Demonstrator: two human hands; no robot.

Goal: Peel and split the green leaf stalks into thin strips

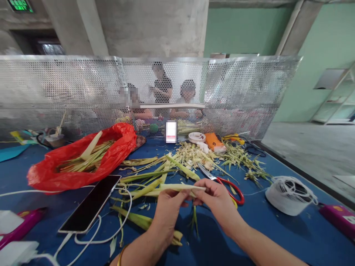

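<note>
Between both hands, over the blue table's front half, is a pale green-white corn husk [177, 187]. My left hand [169, 207] pinches it with thumb and fingers. The fingers of my right hand [215, 201] are closed on its right end. From below the hands hangs a thin green strip [195, 220]. Scissors with red handles [231, 188] lie just beyond my right hand, blades pointing away to the left. A longer green husk [138, 220] rests on the table, partly hidden under my left wrist. More husks [155, 177] are spread beyond my hands.
A red plastic bag [55, 177] with husks stands at the left, behind a phone [91, 205] on a white cable. Scraps [191, 155], tape [196, 137] and an orange packet [215, 142] lie farther back. White cord [290, 195] is at right. A perforated screen [235, 96] separates several people.
</note>
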